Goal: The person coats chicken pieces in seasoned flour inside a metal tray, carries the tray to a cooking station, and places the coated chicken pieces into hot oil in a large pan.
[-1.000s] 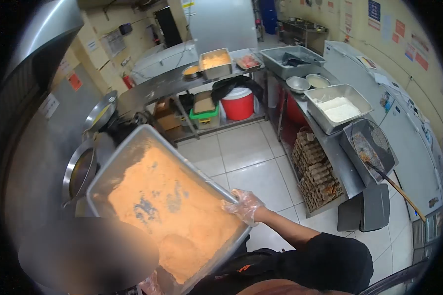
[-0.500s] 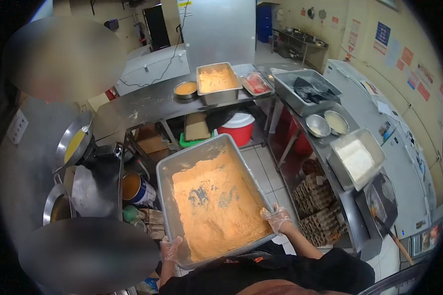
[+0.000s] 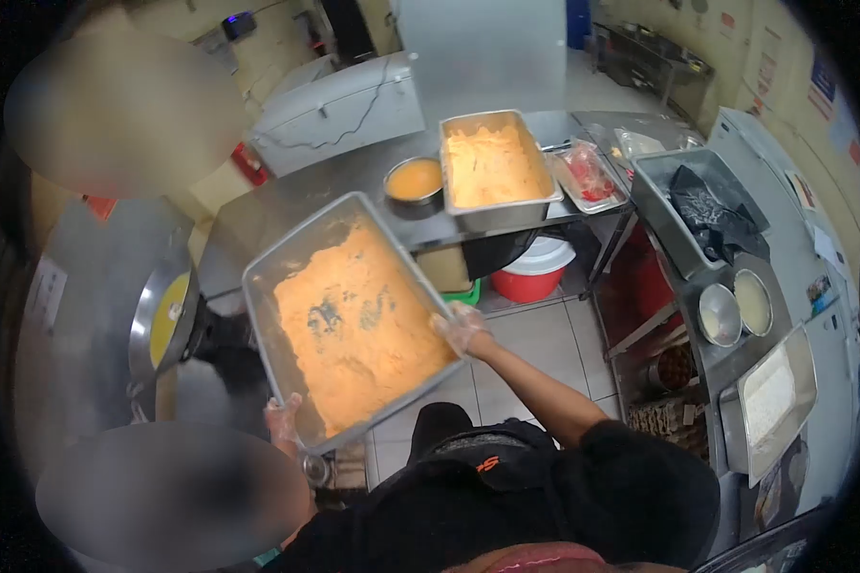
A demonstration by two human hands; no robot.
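A large grey tub (image 3: 257,286) of orange powder (image 3: 354,334) is held up in front of me, tilted, its bottom showing through in grey patches. My right hand (image 3: 459,329), in a clear plastic glove, grips the tub's right rim. At the lower left corner my left hand (image 3: 285,418), also gloved, holds the rim. Beyond the tub, on the steel table (image 3: 306,196), stand a metal bowl of orange liquid (image 3: 415,180), a deep metal pan of orange mix (image 3: 495,172) and a tray with something red in plastic (image 3: 588,177).
On the left is a wok (image 3: 167,320) with yellow liquid. The right counter holds a grey tub with black plastic (image 3: 707,210), two metal bowls (image 3: 720,315) and a pan of white powder (image 3: 769,401). Under the table is a red bucket (image 3: 530,277).
The tub, held in both hands, has come nearer the steel table with the bowl and pan. The view has shifted, and the table now appears closer.
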